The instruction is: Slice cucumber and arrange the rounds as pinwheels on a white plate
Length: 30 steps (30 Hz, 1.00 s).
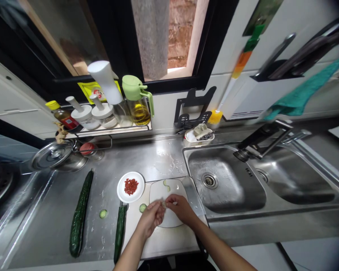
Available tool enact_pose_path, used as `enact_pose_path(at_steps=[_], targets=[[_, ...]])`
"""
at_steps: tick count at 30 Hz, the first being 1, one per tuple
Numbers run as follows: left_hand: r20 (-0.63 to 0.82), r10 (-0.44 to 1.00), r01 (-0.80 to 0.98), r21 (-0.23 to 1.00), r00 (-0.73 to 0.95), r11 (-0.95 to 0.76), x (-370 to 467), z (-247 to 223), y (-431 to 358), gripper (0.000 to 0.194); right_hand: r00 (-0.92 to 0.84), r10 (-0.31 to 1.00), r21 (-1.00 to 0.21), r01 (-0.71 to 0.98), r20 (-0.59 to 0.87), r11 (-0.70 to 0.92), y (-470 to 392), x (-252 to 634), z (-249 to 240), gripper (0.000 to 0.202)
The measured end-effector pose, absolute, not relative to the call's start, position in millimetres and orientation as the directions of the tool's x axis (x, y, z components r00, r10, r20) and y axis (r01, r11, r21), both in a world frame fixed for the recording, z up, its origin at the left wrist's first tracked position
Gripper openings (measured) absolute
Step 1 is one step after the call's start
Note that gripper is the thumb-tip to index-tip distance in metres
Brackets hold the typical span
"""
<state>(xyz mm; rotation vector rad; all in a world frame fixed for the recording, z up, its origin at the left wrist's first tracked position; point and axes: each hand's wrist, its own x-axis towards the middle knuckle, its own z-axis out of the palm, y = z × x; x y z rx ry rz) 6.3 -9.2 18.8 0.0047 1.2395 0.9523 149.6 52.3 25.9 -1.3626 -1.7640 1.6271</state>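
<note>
Over a white square plate (172,220), my left hand (154,214) and my right hand (180,208) meet with fingertips pinched. Between them is a small, thin, pale piece, blurred, which looks like a cucumber slice (164,204). Curled thin cucumber slices (166,185) lie near the plate's far edge. The plate rests on a light cutting board (183,241). Left of my left hand is a round cucumber piece (142,207). A cut cucumber (120,229) lies along the board's left edge. A knife (196,197) lies along the right edge, its dark handle partly behind my right forearm.
A small white plate of red pieces (130,187) sits beyond the board. Farther left are a whole cucumber (81,214) and a cucumber end (103,213). A double sink (228,180) is at right. A rack (115,131) with an oil jug (138,101) stands behind.
</note>
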Motion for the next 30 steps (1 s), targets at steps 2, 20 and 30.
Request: enact_pose_path(at_steps=[2,20,30], targets=[[-0.843,0.53,-0.63,0.363,0.091,0.687,9.5,18.5,-7.2,0.034,-0.478,0.816,-0.914,0.378,-0.326,-0.143,53.5,151.2,30.5,0.013],[-0.79,0.607,-0.676,0.401,0.086,0.618,6.4,12.2,14.7,0.029,-0.536,0.784,-0.874,0.486,-0.313,-0.016,82.0,166.3,31.1,0.014],[-0.582,0.759,-0.249,0.812,-0.292,0.527,11.5,-6.4,27.6,0.023,-0.508,0.793,-0.771,0.632,-0.336,0.078,110.0,159.6,15.8,0.014]])
